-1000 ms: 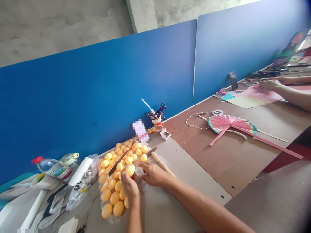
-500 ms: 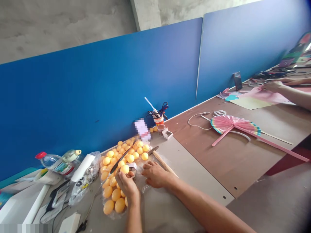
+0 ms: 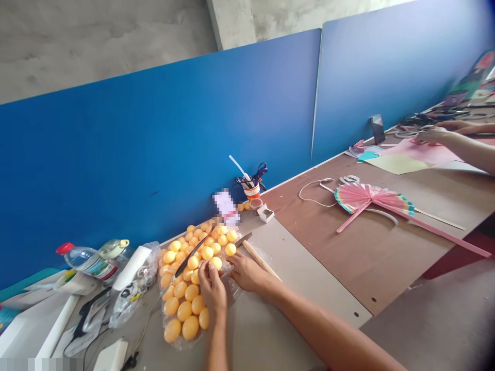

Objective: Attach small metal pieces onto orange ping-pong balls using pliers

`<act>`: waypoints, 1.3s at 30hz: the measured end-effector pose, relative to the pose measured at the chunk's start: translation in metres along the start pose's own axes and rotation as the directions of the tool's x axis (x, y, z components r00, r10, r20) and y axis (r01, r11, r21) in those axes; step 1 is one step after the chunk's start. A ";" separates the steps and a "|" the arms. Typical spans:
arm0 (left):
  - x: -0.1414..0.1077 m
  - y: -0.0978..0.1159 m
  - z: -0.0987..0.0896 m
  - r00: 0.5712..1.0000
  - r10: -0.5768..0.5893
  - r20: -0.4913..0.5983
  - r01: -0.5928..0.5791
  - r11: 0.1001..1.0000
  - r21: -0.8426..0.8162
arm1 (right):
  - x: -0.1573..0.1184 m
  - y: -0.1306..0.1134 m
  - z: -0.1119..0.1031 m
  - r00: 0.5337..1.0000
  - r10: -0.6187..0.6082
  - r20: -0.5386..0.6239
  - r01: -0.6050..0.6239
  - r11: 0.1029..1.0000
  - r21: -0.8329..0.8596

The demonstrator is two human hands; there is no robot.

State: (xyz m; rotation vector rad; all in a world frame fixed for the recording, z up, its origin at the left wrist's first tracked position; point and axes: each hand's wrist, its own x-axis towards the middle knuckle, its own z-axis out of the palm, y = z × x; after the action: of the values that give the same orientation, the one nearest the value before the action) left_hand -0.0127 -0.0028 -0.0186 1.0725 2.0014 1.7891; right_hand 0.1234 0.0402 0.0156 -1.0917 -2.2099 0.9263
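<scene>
Many orange balls [image 3: 184, 310] lie in a clear plastic bag on the grey table. My left hand [image 3: 213, 291] is closed at the bag's right side, its fingertips against one bright orange ball [image 3: 215, 263]. Just right of that ball is my right hand [image 3: 247, 272], palm down with its fingers bent; whether it grips anything is hidden. A hammer with a wooden handle [image 3: 261, 260] lies beyond my right hand. Across the balls rests a thin black tool [image 3: 188, 260].
A bottle with a red cap [image 3: 87, 260] and plastic bags stand at the left. A cup of tools [image 3: 252, 191] is by the blue partition [image 3: 166, 139]. A pink paper fan [image 3: 373, 198] lies right; beyond it, another person's hands [image 3: 435, 135] work on paper.
My left hand has moved right with the ball, towards my right hand. My right hand has shifted slightly, and a small white box between the hands is no longer visible.
</scene>
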 end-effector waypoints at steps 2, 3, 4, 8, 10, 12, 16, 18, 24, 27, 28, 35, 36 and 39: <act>-0.005 0.001 0.002 0.996 0.051 0.074 -0.053 0.998 0.030 | 0.002 -0.004 -0.005 0.997 0.074 0.026 -0.078 0.964 0.253; -0.007 0.002 0.003 0.991 0.079 0.107 -0.086 0.995 0.056 | 0.003 -0.005 -0.006 0.993 0.098 0.059 -0.113 0.922 0.369; -0.009 0.003 0.004 0.986 0.105 0.133 -0.117 0.989 0.086 | 0.004 -0.006 -0.008 0.990 0.113 0.087 -0.140 0.877 0.459; -0.014 0.008 0.005 0.963 0.158 0.218 -0.190 0.972 0.136 | 0.007 -0.006 -0.009 0.978 0.158 0.139 -0.210 0.747 0.630; -0.015 0.010 0.005 0.948 0.181 0.263 -0.219 0.968 0.121 | 0.008 -0.004 -0.008 0.974 0.175 0.146 -0.228 0.710 0.666; -0.016 0.009 0.006 0.928 0.210 0.308 -0.256 0.959 0.119 | 0.009 -0.002 -0.008 0.973 0.184 0.141 -0.230 0.702 0.674; -0.017 0.007 0.007 0.914 0.244 0.324 -0.297 0.947 0.123 | 0.008 -0.001 -0.009 0.972 0.220 0.076 -0.218 0.742 0.634; -0.017 0.007 0.007 0.919 0.256 0.299 -0.303 0.945 0.122 | 0.008 -0.002 -0.009 0.968 0.243 0.058 -0.224 0.742 0.632; -0.013 0.009 0.005 0.917 0.312 0.248 -0.347 0.931 0.111 | 0.008 -0.006 -0.009 0.959 0.278 0.057 -0.243 0.706 0.666; -0.013 0.010 0.005 0.904 0.361 0.229 -0.395 0.911 0.122 | 0.007 -0.009 -0.013 0.958 0.280 0.056 -0.249 0.723 0.644; -0.013 0.011 0.005 0.900 0.374 0.223 -0.407 0.905 0.123 | 0.007 -0.011 -0.015 0.960 0.276 0.049 -0.245 0.741 0.626; -0.014 0.014 0.005 0.860 0.473 0.191 -0.500 0.855 0.136 | 0.003 -0.018 -0.026 0.971 0.238 -0.007 -0.203 0.845 0.495; -0.014 0.013 0.005 0.851 0.490 0.187 -0.516 0.846 0.130 | 0.004 -0.018 -0.025 0.966 0.258 0.005 -0.224 0.832 0.507; -0.014 0.009 0.006 0.842 0.505 0.190 -0.531 0.838 0.127 | 0.007 -0.014 -0.020 0.958 0.281 0.055 -0.262 0.785 0.561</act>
State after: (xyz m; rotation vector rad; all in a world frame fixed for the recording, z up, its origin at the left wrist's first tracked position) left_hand 0.0046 -0.0075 -0.0152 1.9022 1.9223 1.7060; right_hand 0.1265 0.0469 0.0396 -1.1230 -1.5910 1.5529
